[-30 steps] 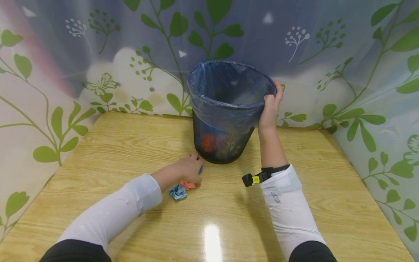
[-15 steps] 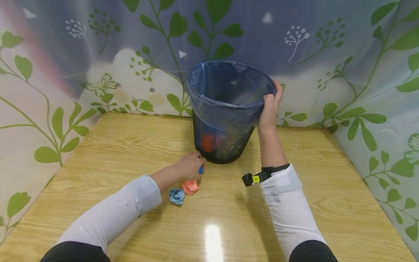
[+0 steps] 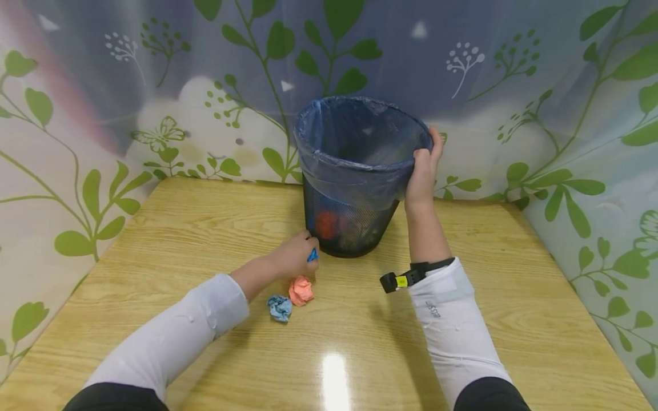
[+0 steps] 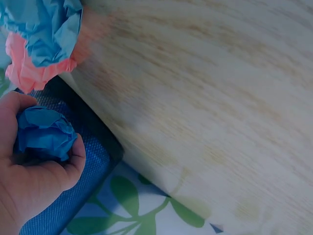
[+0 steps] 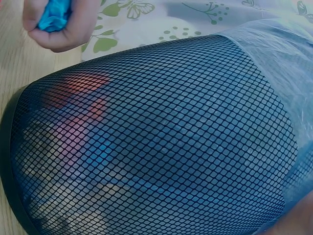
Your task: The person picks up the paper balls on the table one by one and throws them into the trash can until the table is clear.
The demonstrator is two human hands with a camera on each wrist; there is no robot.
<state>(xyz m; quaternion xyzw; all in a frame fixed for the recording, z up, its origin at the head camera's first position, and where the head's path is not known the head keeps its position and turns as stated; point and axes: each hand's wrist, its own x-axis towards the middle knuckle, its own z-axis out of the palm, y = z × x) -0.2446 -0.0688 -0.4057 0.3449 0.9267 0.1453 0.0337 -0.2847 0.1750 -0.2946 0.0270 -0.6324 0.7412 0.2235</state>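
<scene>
My left hand (image 3: pixel 295 255) curls its fingers round a crumpled blue paper ball (image 4: pixel 46 133), close beside the base of a black mesh wastebasket (image 3: pixel 349 225). A coral paper ball (image 3: pixel 300 290) and a light blue paper ball (image 3: pixel 280 308) lie on the table just below that hand. With my right hand (image 3: pixel 424 171) I grip the wastebasket's right rim, thumb on the near side, over a translucent blue bin liner (image 3: pixel 354 180). In the right wrist view, orange, pink and blue crumpled pieces (image 5: pixel 73 132) show through the mesh at the bottom.
The wooden table (image 3: pixel 205 228) reaches back to a curtain (image 3: pixel 231 125) printed with leaves, which hangs behind and at both sides. The wastebasket stands near the table's back edge. A black strap with a small camera (image 3: pixel 401 281) is on the right wrist.
The left hand has picked up the blue paper ball and risen slightly from the table, uncovering the coral ball. The right hand and the wastebasket have stayed in place.
</scene>
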